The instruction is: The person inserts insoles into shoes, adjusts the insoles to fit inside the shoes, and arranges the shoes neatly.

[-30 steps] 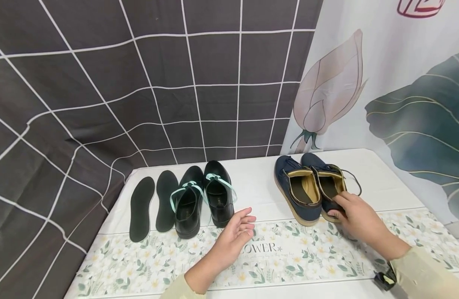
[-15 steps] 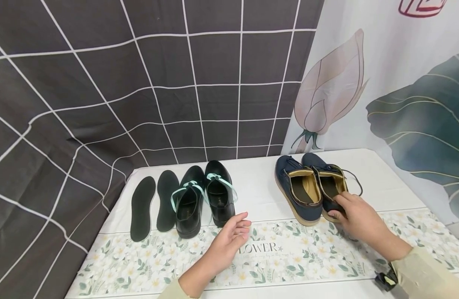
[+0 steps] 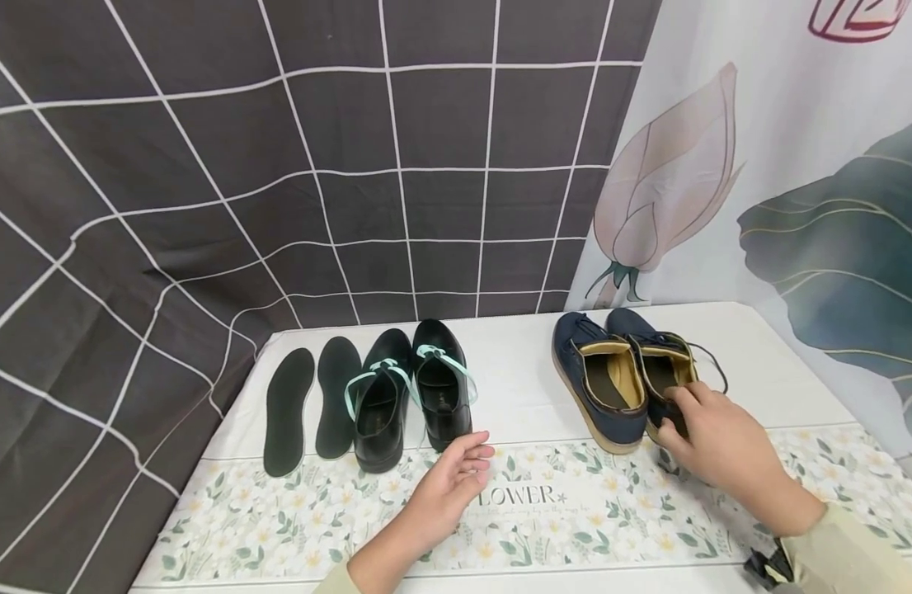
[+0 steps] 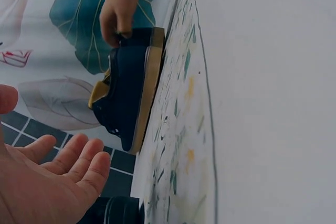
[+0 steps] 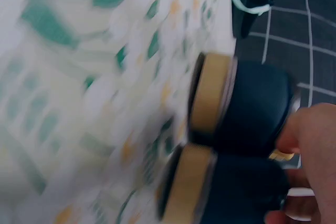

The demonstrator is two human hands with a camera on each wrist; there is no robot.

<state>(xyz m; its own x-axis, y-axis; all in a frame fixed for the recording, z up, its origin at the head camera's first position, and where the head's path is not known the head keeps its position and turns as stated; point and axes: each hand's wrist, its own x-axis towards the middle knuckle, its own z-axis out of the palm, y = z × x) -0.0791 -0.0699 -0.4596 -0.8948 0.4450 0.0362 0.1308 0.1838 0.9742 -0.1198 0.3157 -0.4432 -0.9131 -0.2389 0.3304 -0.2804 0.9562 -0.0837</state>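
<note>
A pair of navy lace-up shoes with tan soles stands on the right of the table. In the head view, my right hand [image 3: 723,441] is at the heel of the right navy shoe [image 3: 637,322], its thumb and fingers curled around the heel rim. The left navy shoe [image 3: 578,355] stands beside it. In the right wrist view, both heels show close to my fingers [image 5: 294,129]. My left hand [image 3: 444,495] hovers with relaxed, spread fingers, palm partly upward, just in front of a black shoe [image 3: 450,422] with mint laces; it holds nothing.
A second black shoe [image 3: 379,450] stands to the left. Two dark insoles, one farther left [image 3: 287,412] and one closer to the shoes [image 3: 336,396], lie flat. A floral band [image 3: 278,528] crosses the white table. A dark gridded curtain [image 3: 441,124] hangs behind.
The head view has shifted slightly. My left hand has drawn back a little toward me. My right thumb has spread slightly from the fingers at the shoe's heel; the shoes stay in place.
</note>
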